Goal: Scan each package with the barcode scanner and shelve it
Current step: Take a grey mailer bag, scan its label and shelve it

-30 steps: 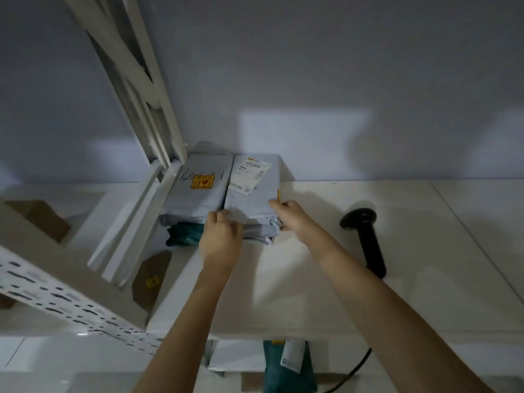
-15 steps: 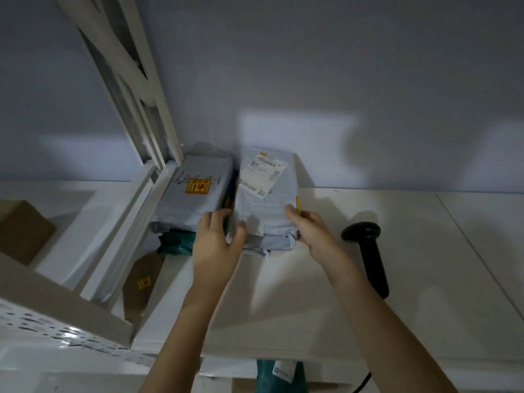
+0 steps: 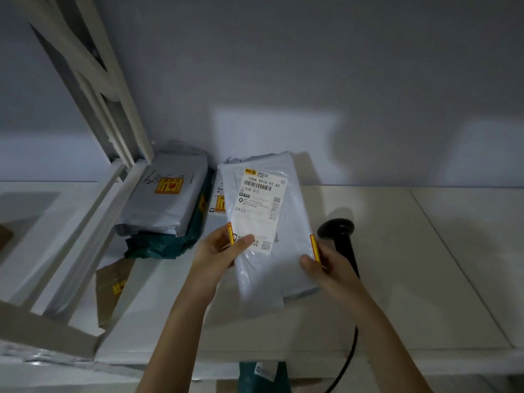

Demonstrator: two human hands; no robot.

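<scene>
A grey poly-mailer package (image 3: 286,217) with a white barcode label faces up, lifted above the white table (image 3: 397,265). My left hand (image 3: 218,253) grips its left edge, thumb on the label. My right hand (image 3: 331,268) grips its lower right edge by a yellow-red sticker. The black barcode scanner (image 3: 340,239) lies on the table just right of the package, its cable running off the front edge. Another labelled package (image 3: 218,199) lies beneath where the held one was.
A second grey package (image 3: 167,199) with a fragile sticker rests on a dark green one (image 3: 164,245) at the left. White metal shelf frame (image 3: 93,89) rises at far left. A teal package (image 3: 263,375) sits below the table edge. Grey wall behind.
Both hands have lifted the labelled grey package off the stack and drawn it toward me and to the right, uncovering another package below. The scanner has not moved.
</scene>
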